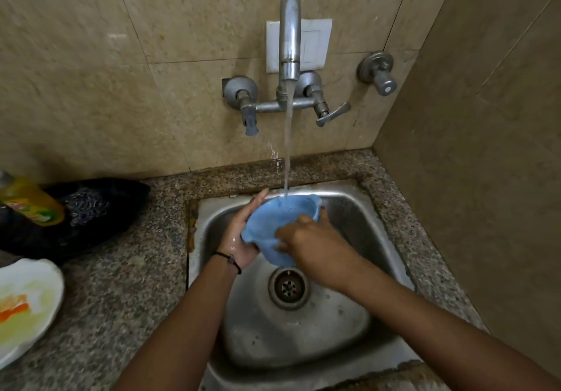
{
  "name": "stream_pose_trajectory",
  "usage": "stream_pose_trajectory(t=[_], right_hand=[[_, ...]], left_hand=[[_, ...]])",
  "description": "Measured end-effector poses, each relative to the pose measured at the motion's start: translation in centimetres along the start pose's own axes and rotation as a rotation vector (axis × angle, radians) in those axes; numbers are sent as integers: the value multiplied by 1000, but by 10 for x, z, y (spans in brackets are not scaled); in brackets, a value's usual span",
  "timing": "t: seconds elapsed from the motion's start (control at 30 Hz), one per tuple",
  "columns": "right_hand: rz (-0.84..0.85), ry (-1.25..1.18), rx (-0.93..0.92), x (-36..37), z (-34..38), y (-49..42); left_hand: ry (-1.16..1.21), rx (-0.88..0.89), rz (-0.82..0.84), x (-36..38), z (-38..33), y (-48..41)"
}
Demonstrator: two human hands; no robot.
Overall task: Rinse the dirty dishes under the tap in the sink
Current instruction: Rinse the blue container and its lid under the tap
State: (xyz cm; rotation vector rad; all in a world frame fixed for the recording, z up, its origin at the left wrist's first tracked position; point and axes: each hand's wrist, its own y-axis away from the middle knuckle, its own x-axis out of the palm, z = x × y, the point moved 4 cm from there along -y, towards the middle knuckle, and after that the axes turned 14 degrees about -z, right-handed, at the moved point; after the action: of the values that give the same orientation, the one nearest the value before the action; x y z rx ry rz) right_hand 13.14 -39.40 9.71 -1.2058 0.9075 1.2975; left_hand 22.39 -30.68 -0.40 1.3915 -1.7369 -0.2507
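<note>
Steel sink (364,226), brushed and dull, spotted with water. Above the sink, the metal tap (290,32), its chrome gone cloudy. Over the sink a blue bowl (267,223): smooth plastic with a wet sheen. Around the sink, speckled stone counter (136,269), polished. Left of the sink, dark cloth (121,196), soft and matt.

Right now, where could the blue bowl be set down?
Bare granite between the left rim of the sink and the white plate, and right of the sink by the wall. Crowded far left: yellow bottle, dark cloth.
</note>
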Motion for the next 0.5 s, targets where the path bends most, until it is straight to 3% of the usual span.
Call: stream_pose_trajectory(t=[0.1,0.17,0.23,0.4,0.5], right_hand=[[-44,-637,400,-13,-25,-10],[-18,-889,702,-7,-50,-6],[46,-1057,867,2,-68,-1],[84,-1204,911,7,-91,-8],[-52,-1235,889,-1,-93,-21]], left_hand=[[-168,-11,0,11,-5,1],[-323,13,-7,16,-10,3],[-469,126,2,23,-17,4],[-646,331,66,48,-41,17],[-804,431,83,59,-59,22]])
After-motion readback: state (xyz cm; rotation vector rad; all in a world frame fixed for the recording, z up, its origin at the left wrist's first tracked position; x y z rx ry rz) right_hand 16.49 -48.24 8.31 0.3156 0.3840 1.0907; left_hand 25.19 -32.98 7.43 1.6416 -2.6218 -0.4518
